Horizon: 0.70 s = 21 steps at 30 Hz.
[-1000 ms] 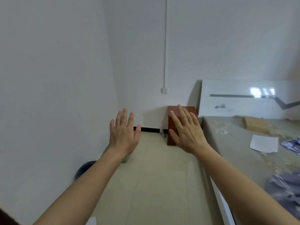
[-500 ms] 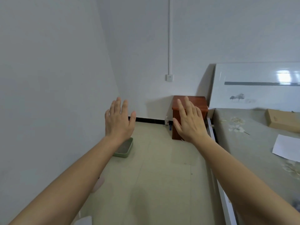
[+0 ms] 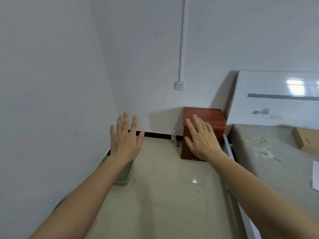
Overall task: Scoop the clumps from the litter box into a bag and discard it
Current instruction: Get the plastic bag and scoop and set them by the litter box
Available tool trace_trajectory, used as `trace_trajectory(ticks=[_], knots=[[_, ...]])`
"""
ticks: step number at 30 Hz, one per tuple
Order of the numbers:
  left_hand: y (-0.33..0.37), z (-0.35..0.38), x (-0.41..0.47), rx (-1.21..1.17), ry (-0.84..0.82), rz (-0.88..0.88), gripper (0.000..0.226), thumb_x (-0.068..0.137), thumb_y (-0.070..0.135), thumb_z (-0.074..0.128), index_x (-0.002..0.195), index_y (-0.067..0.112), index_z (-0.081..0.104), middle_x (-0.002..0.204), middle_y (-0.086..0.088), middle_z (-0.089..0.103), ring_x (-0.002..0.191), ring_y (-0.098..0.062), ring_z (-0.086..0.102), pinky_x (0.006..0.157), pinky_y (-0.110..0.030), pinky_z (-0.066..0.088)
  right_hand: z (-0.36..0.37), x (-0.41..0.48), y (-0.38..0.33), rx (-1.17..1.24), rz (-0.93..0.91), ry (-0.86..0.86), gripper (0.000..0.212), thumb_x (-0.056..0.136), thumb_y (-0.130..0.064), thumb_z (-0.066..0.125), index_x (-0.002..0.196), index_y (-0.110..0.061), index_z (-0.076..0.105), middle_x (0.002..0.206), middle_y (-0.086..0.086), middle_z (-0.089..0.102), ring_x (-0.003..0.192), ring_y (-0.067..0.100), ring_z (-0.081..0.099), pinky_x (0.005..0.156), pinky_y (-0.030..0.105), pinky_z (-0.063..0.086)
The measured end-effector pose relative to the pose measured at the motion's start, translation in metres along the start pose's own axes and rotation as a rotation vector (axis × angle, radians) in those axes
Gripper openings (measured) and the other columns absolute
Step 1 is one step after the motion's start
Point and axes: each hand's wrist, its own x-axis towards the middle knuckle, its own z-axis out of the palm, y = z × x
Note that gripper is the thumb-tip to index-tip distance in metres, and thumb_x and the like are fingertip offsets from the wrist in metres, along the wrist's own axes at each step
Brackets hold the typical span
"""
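Head: left hand (image 3: pixel 125 144), right hand (image 3: pixel 202 142) raised, fingers (image 3: pixel 125 123) apart, empty; litter box (image 3: pixel 128 178) beneath left

The pale tiled floor (image 3: pixel 164 195) runs to the far wall. On it, against the left wall, sits a green litter box (image 3: pixel 126 176), its near part hidden behind a forearm. At the far right a red-brown wooden nightstand (image 3: pixel 203 118) stands on the floor just beside the bed (image 3: pixel 276 169), with a small bottle (image 3: pixel 173 136) just left of it by the wall. The bed's flower-printed cover carries a flat cardboard box (image 3: pixel 307 140) at the far right and a white sheet of paper (image 3: pixel 315 176) nearer, cut by the right edge.
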Motion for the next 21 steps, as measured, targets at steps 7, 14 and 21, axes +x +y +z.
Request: trace_trajectory(ticks=[7,14,21], knots=[[-0.005,0.069,0.138,0.028,-0.099,0.13,0.066,0.098,0.058,0.007,0.155,0.027,-0.006,0.161,-0.011,-0.018,0.149,-0.032,-0.013,0.118,-0.057,0.006,0.058,0.096,0.028,-0.068,0.072,-0.123,0.064,0.1,-0.053,0.021,0.155,-0.021,0.024,0.163,0.013,0.012,0.15,0.034,0.009,0.121,0.05,0.013],[0.077,0.16,0.255,-0.073,-0.232,0.232,0.063,0.1,0.055,0.012,0.155,0.029,0.0,0.163,-0.009,-0.012,0.149,-0.028,-0.01,0.119,-0.054,0.004,0.131,0.155,0.116,-0.057,0.215,-0.16,0.067,0.098,-0.056,0.017,0.156,-0.021,0.019,0.163,0.011,0.011,0.151,0.032,0.007,0.121,0.048,0.008],[0.172,0.28,0.367,-0.125,-0.377,0.215,0.062,0.099,0.051,0.014,0.155,0.024,0.01,0.163,-0.011,0.003,0.15,-0.028,0.002,0.118,-0.052,0.014,0.244,0.244,0.234,0.031,0.297,-0.278,0.065,0.1,-0.051,0.026,0.153,-0.015,0.029,0.16,0.012,0.023,0.149,0.032,0.018,0.118,0.048,0.018]])
